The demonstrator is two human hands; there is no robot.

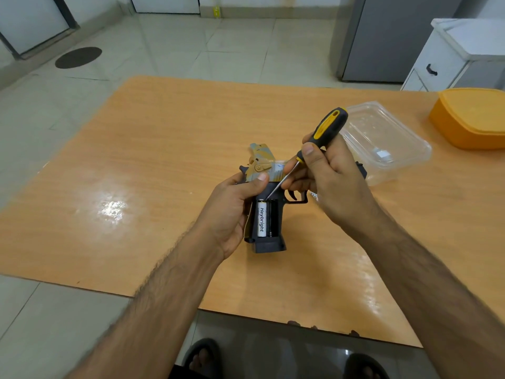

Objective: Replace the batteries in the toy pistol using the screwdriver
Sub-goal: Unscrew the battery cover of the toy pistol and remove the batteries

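My left hand [232,212] grips the toy pistol [269,242], a black grip with a tan and gold slide, held above the wooden table [136,173]. The grip's battery compartment is uncovered, and a white battery [261,218] marked "Heybright" lies in its left slot. The slot beside it looks dark. My right hand [330,181] holds the screwdriver [326,127] by its black and yellow handle. The thin metal shaft slants down-left, and its tip touches the top end of the compartment next to the battery.
A clear plastic container [388,143] with a small pale item inside sits just behind my right hand. An orange lidded box [470,119] stands at the table's far right. White cabinets and a grey appliance stand beyond. My feet in sandals show below the table's near edge.
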